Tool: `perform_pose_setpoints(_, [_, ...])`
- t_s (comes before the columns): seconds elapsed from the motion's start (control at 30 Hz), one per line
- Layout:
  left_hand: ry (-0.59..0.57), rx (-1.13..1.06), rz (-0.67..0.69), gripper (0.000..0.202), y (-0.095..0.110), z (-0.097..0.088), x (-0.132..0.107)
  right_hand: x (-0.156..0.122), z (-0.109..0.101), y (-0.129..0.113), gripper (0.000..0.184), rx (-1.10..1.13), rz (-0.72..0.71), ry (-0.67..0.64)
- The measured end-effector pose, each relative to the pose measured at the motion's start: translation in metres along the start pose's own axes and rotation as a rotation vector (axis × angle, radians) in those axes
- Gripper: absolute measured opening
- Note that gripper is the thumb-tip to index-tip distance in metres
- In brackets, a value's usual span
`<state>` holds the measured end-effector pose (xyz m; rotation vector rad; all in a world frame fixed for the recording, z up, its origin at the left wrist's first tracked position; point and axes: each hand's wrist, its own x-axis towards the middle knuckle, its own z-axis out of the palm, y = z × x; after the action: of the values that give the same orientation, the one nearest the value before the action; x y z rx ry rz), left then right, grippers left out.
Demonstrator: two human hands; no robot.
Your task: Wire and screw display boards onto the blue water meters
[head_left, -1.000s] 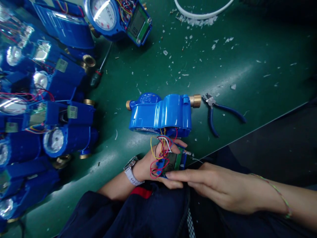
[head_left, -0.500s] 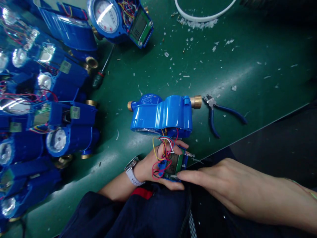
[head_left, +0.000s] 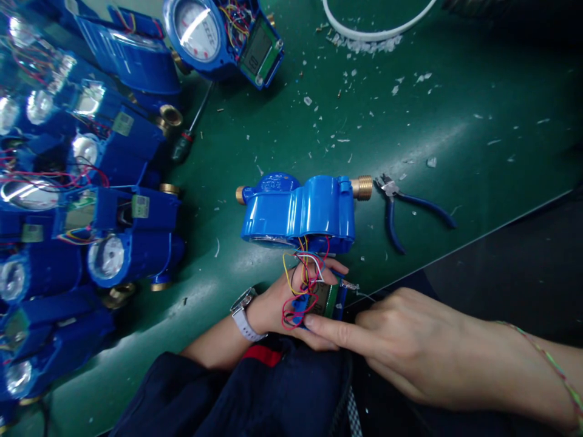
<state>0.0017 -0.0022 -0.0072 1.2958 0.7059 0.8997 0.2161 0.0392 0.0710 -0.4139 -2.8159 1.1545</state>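
My left hand (head_left: 273,303), with a watch at the wrist, is closed around a display module (head_left: 336,297), a small green board with an LCD in a blue frame. Thin red, yellow, white and black wires (head_left: 304,276) run from it to a blue water meter (head_left: 298,209) lying on its side, with brass threaded ends. From the right, my right hand (head_left: 401,346) reaches in with its index finger stretched out, the tip at the lower edge of the module's screen. I see nothing held in the right hand; its other fingers are mostly hidden.
Blue-handled side cutters (head_left: 392,193) lie right of the meter. Many blue meters (head_left: 132,243) crowd the left side. Another meter (head_left: 195,30) with its display exposed stands at the top, near a screwdriver (head_left: 183,144). A white ring (head_left: 378,33) and plastic scraps lie on the green table (head_left: 478,121).
My right index finger has slid left along the lower edge of the module, and the right forearm has come further in. The left hand keeps its hold; the meter stays put.
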Motion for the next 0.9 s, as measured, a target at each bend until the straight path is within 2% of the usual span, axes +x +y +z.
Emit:
perform_pose_setpoints(0.1, [-0.015,-0.01,0.017,0.073,0.001,-0.001,0.001,0.002,-0.001,0.003,0.057,0.137,0.005,0.02])
perform_pose_setpoints(0.23, [-0.12,0.013,0.07,0.089,0.006,-0.006,0.004,0.0,-0.006,0.002,0.051,0.508,0.105,0.154])
perform_pose_setpoints(0.33, [-0.176,-0.143,0.008,0.099,0.009,-0.005,0.004,-0.006,-0.014,0.0,0.051,0.757,0.189,0.354])
perform_pose_setpoints(0.4, [-0.163,-0.323,-0.069,0.102,0.011,0.0,0.002,-0.01,-0.021,0.002,0.048,0.774,0.269,0.548])
perform_pose_setpoints(0.47, [-0.139,-0.473,-0.127,0.103,0.014,0.005,0.001,-0.015,-0.029,0.011,0.044,0.592,0.378,0.743])
perform_pose_setpoints(0.53, [-0.144,-0.582,-0.176,0.098,0.018,0.008,0.001,-0.019,-0.038,0.028,0.044,0.221,0.522,0.847])
perform_pose_setpoints(0.6, [-0.167,-0.672,-0.213,0.089,0.022,0.009,0.003,-0.023,-0.046,0.055,0.047,-0.177,0.667,0.807])
perform_pose_setpoints(0.7, [-0.173,-0.751,-0.253,0.083,0.029,0.009,0.006,-0.025,-0.054,0.104,0.048,-0.491,0.773,0.721])
perform_pose_setpoints(0.8, [-0.129,-0.782,-0.299,0.092,0.035,0.012,0.005,-0.02,-0.06,0.137,0.052,-0.547,0.701,0.656])
perform_pose_setpoints(0.83, [-0.106,-0.792,-0.311,0.096,0.036,0.015,0.004,-0.016,-0.062,0.138,0.054,-0.54,0.631,0.661])
perform_pose_setpoints(0.9, [-0.047,-0.809,-0.305,0.101,0.037,0.022,0.001,-0.007,-0.064,0.122,0.049,-0.507,0.436,0.75])
